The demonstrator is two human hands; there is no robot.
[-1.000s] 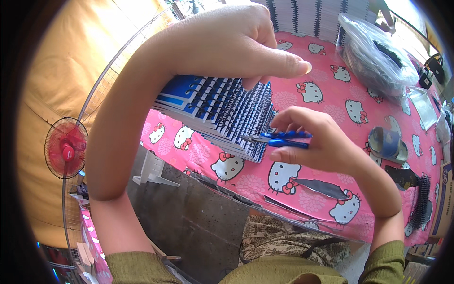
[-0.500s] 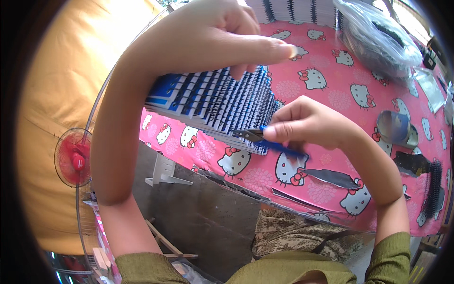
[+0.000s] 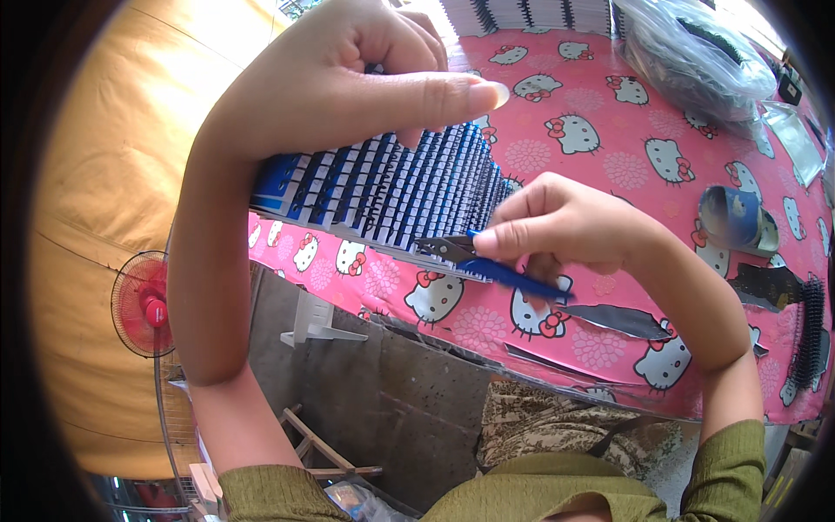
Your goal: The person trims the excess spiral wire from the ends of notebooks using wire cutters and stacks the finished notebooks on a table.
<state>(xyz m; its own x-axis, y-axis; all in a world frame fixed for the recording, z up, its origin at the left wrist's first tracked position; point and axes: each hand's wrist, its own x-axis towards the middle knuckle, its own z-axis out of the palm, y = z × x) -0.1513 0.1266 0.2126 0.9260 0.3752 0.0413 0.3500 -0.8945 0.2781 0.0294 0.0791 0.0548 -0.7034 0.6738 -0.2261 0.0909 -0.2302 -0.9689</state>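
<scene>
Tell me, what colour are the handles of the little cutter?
Blue handles, held in the right hand; seen in the head view.

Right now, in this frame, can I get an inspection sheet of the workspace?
Surface: table under a pink cartoon-cat cloth.
Job's things: fanned stack of blue spiral-bound notebooks; blue-handled cutters at the wire ends.
Clutter: clear plastic bag, tape roll, black binding coils, dark cut scraps.
Grippers: left hand presses on the stack; right hand grips the cutters.
Cables: nothing seen.
Surroundings: red fan, yellow wall, concrete floor.
</scene>
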